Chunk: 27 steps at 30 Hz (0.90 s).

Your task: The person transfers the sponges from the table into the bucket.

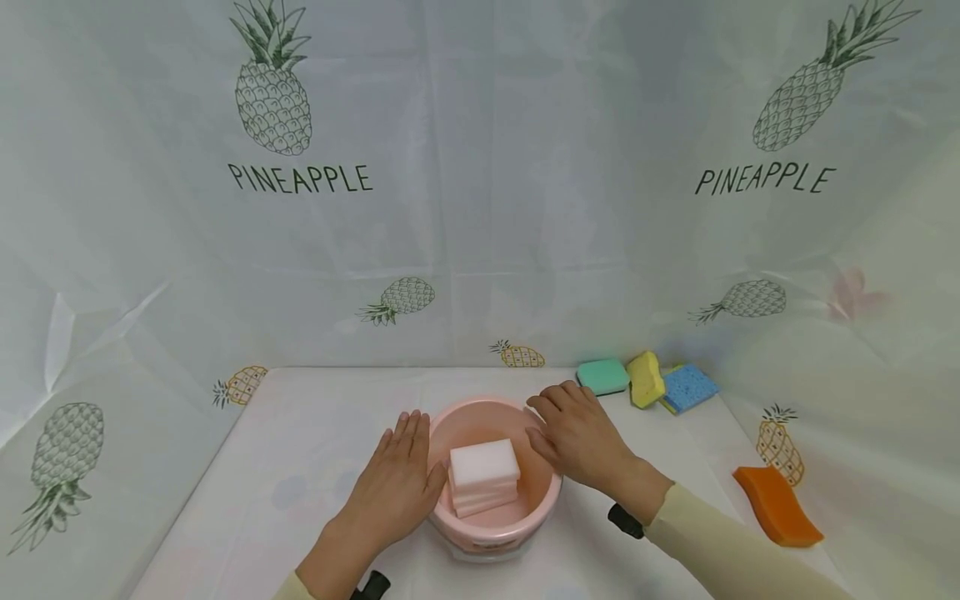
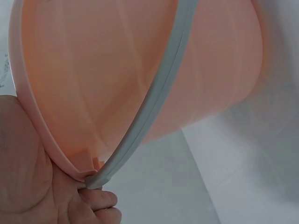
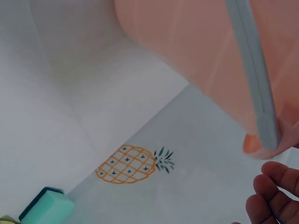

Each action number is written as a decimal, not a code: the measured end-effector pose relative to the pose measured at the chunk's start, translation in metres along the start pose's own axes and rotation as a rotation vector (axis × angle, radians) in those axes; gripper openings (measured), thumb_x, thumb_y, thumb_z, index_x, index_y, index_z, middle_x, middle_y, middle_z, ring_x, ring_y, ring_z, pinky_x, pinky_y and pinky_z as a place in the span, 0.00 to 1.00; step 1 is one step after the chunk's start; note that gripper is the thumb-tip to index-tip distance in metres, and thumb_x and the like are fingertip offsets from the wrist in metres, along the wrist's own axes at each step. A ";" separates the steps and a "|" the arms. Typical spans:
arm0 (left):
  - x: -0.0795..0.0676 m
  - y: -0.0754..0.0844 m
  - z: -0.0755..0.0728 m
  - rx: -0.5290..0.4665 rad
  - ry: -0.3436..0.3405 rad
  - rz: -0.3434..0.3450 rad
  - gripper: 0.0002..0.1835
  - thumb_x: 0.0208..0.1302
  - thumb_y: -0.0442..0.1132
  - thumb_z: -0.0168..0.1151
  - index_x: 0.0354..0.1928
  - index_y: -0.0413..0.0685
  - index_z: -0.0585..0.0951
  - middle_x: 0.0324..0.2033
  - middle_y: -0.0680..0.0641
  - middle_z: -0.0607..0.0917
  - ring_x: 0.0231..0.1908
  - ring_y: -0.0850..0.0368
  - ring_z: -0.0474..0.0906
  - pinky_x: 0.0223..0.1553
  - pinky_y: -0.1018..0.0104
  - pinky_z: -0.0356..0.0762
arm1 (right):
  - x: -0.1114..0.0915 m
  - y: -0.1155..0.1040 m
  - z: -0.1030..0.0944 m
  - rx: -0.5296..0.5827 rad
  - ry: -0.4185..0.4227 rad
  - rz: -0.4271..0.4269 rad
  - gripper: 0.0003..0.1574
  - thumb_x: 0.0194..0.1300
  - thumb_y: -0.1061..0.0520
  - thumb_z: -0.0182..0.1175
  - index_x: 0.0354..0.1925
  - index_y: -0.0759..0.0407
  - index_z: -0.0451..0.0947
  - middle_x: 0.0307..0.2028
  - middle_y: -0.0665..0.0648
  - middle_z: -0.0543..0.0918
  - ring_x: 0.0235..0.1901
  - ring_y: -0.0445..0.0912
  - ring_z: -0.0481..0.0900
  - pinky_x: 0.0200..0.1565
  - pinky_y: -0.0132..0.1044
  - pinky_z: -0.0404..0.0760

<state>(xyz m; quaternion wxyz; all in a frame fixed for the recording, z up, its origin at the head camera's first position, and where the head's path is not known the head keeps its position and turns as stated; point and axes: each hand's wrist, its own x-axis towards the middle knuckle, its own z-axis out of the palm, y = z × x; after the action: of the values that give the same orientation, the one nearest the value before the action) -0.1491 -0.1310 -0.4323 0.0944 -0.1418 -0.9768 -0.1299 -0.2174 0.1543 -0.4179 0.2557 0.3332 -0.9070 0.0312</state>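
A pink bucket [image 1: 468, 418] stands on the white table, and a stack of white sponge blocks [image 1: 484, 467] lies inside it. My left hand [image 1: 397, 483] is at the bucket's left rim, fingers extended forward; in the left wrist view the palm rests against the rim beside the joint of the grey handle [image 2: 152, 100]. At the right rim is my right hand [image 1: 581, 433], its fingers loosely bent and its thumb reaching over the opening. The right wrist view shows those fingertips [image 3: 259, 207] just beside the handle joint, with nothing between them.
Along the back right edge lie a green sponge [image 1: 602, 377], a yellow sponge [image 1: 646, 380] and a blue sponge [image 1: 690, 388]. An orange wavy sponge [image 1: 780, 507] is at the far right. A pineapple-print sheet [image 1: 480, 208] hangs behind the table.
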 end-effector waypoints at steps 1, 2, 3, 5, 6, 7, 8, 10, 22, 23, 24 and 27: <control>0.000 0.000 0.000 -0.004 0.002 0.000 0.37 0.73 0.54 0.46 0.72 0.32 0.59 0.72 0.34 0.61 0.74 0.40 0.53 0.72 0.43 0.55 | -0.001 0.002 0.000 -0.002 0.013 0.004 0.22 0.65 0.44 0.58 0.51 0.54 0.79 0.45 0.51 0.80 0.45 0.48 0.72 0.47 0.44 0.73; 0.000 0.000 0.000 -0.007 0.003 -0.001 0.37 0.73 0.54 0.46 0.72 0.32 0.60 0.72 0.34 0.61 0.74 0.40 0.53 0.72 0.43 0.55 | -0.002 0.004 0.000 0.003 0.022 0.011 0.22 0.65 0.43 0.58 0.50 0.54 0.80 0.45 0.52 0.81 0.45 0.49 0.73 0.47 0.45 0.74; 0.000 0.000 0.000 -0.011 0.002 -0.002 0.37 0.73 0.53 0.46 0.72 0.32 0.60 0.72 0.34 0.61 0.74 0.40 0.53 0.72 0.43 0.55 | -0.003 0.006 0.000 0.008 0.031 0.020 0.22 0.65 0.43 0.59 0.50 0.55 0.80 0.45 0.52 0.80 0.45 0.49 0.73 0.47 0.45 0.74; 0.000 0.000 0.000 -0.013 0.002 -0.004 0.37 0.73 0.53 0.46 0.72 0.32 0.59 0.72 0.34 0.61 0.74 0.40 0.53 0.72 0.43 0.55 | -0.007 0.010 -0.001 0.031 0.047 0.046 0.23 0.65 0.43 0.60 0.50 0.56 0.80 0.45 0.53 0.81 0.45 0.49 0.73 0.48 0.46 0.74; 0.000 0.000 0.000 -0.015 0.000 -0.006 0.37 0.73 0.53 0.46 0.72 0.32 0.59 0.72 0.34 0.61 0.74 0.40 0.53 0.72 0.43 0.55 | -0.008 0.012 -0.001 0.037 0.052 0.059 0.23 0.64 0.42 0.60 0.50 0.56 0.80 0.45 0.53 0.81 0.46 0.50 0.73 0.48 0.47 0.74; 0.000 0.000 0.000 -0.018 -0.001 -0.007 0.37 0.73 0.53 0.46 0.72 0.32 0.59 0.72 0.34 0.61 0.74 0.40 0.53 0.72 0.43 0.55 | -0.010 0.015 -0.002 0.041 0.058 0.073 0.24 0.64 0.42 0.60 0.50 0.56 0.80 0.45 0.53 0.81 0.46 0.50 0.74 0.48 0.47 0.74; 0.000 0.000 0.000 -0.019 -0.003 -0.009 0.37 0.73 0.53 0.46 0.72 0.32 0.59 0.72 0.34 0.61 0.74 0.40 0.53 0.72 0.43 0.55 | -0.012 0.018 -0.002 0.042 0.063 0.089 0.24 0.63 0.42 0.61 0.50 0.56 0.80 0.45 0.54 0.81 0.47 0.51 0.74 0.47 0.47 0.74; -0.001 0.001 0.000 -0.022 -0.007 -0.011 0.37 0.73 0.53 0.47 0.72 0.32 0.59 0.72 0.34 0.61 0.74 0.40 0.53 0.72 0.43 0.54 | -0.017 0.024 -0.002 0.031 0.079 0.115 0.25 0.63 0.42 0.61 0.50 0.56 0.80 0.45 0.54 0.81 0.47 0.51 0.74 0.46 0.48 0.74; -0.001 0.000 0.000 -0.045 -0.024 -0.017 0.37 0.74 0.54 0.46 0.73 0.33 0.58 0.73 0.35 0.59 0.74 0.40 0.51 0.73 0.43 0.53 | -0.060 0.067 0.001 -0.075 0.124 0.199 0.25 0.56 0.46 0.66 0.47 0.61 0.79 0.41 0.59 0.81 0.40 0.56 0.74 0.38 0.50 0.72; -0.001 0.000 0.000 -0.042 -0.024 -0.017 0.37 0.74 0.54 0.45 0.73 0.33 0.57 0.73 0.35 0.59 0.74 0.40 0.51 0.73 0.44 0.53 | -0.064 0.071 0.001 -0.089 0.119 0.208 0.26 0.56 0.46 0.65 0.48 0.61 0.79 0.41 0.59 0.81 0.40 0.56 0.74 0.38 0.50 0.72; 0.000 0.000 0.000 -0.040 -0.024 -0.017 0.37 0.74 0.55 0.45 0.73 0.33 0.57 0.73 0.35 0.59 0.74 0.40 0.51 0.73 0.44 0.53 | -0.069 0.075 0.001 -0.100 0.114 0.219 0.26 0.56 0.46 0.65 0.48 0.62 0.79 0.41 0.60 0.81 0.40 0.57 0.73 0.38 0.50 0.72; 0.000 0.000 0.000 -0.042 -0.025 -0.017 0.37 0.74 0.54 0.45 0.73 0.33 0.57 0.73 0.35 0.58 0.75 0.40 0.51 0.73 0.44 0.53 | -0.082 0.087 0.001 -0.127 0.104 0.255 0.27 0.56 0.47 0.65 0.48 0.63 0.79 0.40 0.61 0.81 0.39 0.58 0.72 0.36 0.50 0.71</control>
<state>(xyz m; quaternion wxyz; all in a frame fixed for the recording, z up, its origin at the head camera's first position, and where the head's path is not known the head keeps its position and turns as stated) -0.1487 -0.1308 -0.4321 0.0782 -0.1369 -0.9761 -0.1495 -0.2183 0.2697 -0.4492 0.3168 0.1962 -0.9277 0.0231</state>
